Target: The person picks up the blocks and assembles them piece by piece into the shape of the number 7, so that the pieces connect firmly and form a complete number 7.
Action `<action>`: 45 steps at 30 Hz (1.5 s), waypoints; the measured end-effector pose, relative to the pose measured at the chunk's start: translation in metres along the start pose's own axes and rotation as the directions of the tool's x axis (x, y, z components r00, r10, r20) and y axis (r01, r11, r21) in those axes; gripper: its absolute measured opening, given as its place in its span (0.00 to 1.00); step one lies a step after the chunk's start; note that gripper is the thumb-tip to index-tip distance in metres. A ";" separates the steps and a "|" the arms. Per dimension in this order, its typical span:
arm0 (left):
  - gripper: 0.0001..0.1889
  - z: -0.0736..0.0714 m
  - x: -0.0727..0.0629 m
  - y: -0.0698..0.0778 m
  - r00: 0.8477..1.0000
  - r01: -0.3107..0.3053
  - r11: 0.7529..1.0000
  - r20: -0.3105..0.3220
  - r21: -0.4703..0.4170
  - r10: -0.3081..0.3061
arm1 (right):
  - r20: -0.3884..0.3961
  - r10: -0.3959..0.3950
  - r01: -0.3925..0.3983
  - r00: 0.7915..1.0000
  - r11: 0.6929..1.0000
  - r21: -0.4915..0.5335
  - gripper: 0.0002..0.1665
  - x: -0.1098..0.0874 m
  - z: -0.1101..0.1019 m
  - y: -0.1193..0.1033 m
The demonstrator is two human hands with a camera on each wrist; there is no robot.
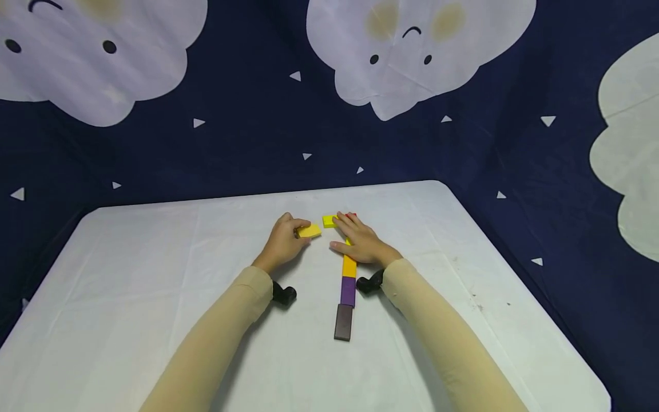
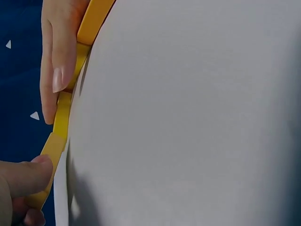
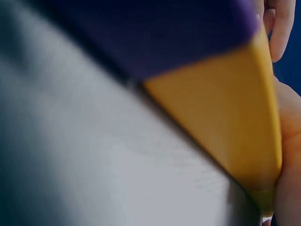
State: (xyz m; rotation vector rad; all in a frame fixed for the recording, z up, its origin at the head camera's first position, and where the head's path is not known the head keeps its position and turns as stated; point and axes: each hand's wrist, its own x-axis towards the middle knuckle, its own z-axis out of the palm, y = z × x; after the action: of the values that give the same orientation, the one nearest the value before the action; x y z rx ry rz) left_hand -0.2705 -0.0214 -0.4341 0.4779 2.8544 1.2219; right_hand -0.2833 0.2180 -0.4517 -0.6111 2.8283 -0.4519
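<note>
My left hand (image 1: pixel 285 243) pinches a light orange-yellow block (image 1: pixel 310 231) between thumb and fingers. In the left wrist view that block's far end overlaps the end of a bright yellow block (image 2: pixel 61 115). Spread with fairly straight fingers, my right hand (image 1: pixel 362 241) lies over the top of a line of blocks, its fingertips at the bright yellow block (image 1: pixel 329 221). Under and around it show a bit of red block (image 1: pixel 352 215) and a yellow block (image 1: pixel 348 241), partly hidden. An orange block (image 1: pixel 349 266), a purple block (image 1: pixel 348 291) and a dark brown block (image 1: pixel 343 323) continue the line toward me.
The blocks lie on a white-covered table (image 1: pixel 154 286) with rounded corners. Behind it hangs a dark blue cloth (image 1: pixel 247 137) printed with clouds and small triangles. A black wrist device (image 1: pixel 284 294) sits at the left cuff, another (image 1: pixel 370 282) at the right, close beside the purple block.
</note>
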 end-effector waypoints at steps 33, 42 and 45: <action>0.22 0.011 0.034 -0.002 0.991 0.132 0.991 0.037 0.008 -0.132 | -0.014 0.011 -0.011 1.000 1.000 0.002 0.46 0.002 0.001 0.001; 0.23 0.013 0.035 0.003 0.991 0.120 0.992 0.063 0.033 -0.122 | -0.003 0.017 -0.017 1.000 1.000 0.013 0.46 0.000 0.001 0.000; 0.25 0.010 0.033 0.002 0.989 0.116 0.992 0.087 0.044 -0.119 | -0.001 0.021 -0.020 1.000 1.000 0.019 0.46 0.001 0.001 -0.001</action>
State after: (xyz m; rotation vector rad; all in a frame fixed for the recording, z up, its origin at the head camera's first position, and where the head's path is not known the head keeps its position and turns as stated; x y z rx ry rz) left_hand -0.3005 -0.0036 -0.4355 0.3494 2.7917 1.0991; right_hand -0.2832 0.2161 -0.4524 -0.5779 2.8260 -0.4746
